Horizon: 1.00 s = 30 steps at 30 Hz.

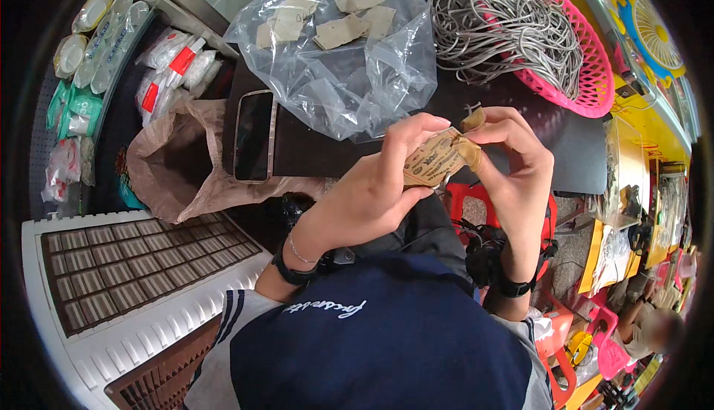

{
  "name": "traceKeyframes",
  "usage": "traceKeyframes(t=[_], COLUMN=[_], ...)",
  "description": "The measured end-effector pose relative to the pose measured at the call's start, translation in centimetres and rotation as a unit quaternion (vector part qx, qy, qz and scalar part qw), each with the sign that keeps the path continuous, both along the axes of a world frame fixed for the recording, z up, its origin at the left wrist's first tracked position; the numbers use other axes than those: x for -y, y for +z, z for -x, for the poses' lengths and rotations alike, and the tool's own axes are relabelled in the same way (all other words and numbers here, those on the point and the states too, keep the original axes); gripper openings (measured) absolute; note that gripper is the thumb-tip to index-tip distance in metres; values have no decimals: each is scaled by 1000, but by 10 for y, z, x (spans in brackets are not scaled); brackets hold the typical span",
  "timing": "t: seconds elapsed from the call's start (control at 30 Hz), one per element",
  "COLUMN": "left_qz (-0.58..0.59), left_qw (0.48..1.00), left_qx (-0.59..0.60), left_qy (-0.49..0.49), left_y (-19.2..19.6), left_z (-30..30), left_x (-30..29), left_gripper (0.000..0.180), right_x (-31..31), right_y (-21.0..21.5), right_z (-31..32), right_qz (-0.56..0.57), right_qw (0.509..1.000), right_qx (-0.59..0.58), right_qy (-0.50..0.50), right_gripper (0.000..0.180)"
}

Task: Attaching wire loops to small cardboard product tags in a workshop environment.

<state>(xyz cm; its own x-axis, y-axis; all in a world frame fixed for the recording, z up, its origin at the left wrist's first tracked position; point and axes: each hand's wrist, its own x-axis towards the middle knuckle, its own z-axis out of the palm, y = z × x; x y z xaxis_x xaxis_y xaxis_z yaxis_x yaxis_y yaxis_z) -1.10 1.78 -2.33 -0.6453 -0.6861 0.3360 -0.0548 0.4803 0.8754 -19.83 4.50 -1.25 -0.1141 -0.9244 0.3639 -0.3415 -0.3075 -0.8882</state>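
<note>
Card held between 2 hands near the table's edge.
The card [433,162] sits in the left hand [372,187], fingers nearly closed, index above and thumb below; its long axis appears to slope from lower left to upper right, toward the right hand [519,161]. The right hand is closed in a thumb-and-finger pinch on a tan curl [468,153] at the card's right end (whether the curl is joined to the card cannot be told). With 1 hand at each end, neither is clearly nearer. The clear bag [349,101] lies just beyond the left fingers; the pink basket [597,86] stands farther off, up and right. Open table [576,157] extends right of the right hand.
</note>
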Motion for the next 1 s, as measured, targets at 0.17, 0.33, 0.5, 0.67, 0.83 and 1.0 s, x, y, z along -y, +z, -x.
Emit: traceKeyframes(t=[0.17,0.33,0.5,0.67,0.83,1.0], left_qz=[-8,-46,-67,-118,-122,-154], left_qw=[1000,998,996,991,990,980], left_qx=[-8,-30,-43,-58,-74,-129], left_qy=[-16,-26,-26,-28,-20,10], left_y=[1,-3,-2,-2,-2,-2], left_z=[2,4,5,7,8,12], left_x=[0,1,0,0,1,-4], left_gripper=[73,74,59,54,55,47], right_x=[-1,-2,-1,-1,-2,-1], right_y=[2,1,1,-1,-2,-3], right_z=[-3,-5,-3,-2,-3,-3], right_qz=[-28,-33,-20,-19,-13,-13], right_qw=[997,993,997,996,995,994], right_qx=[67,109,65,87,94,108], right_qy=[22,22,21,18,18,20], right_gripper=[16,16,17,16,17,18])
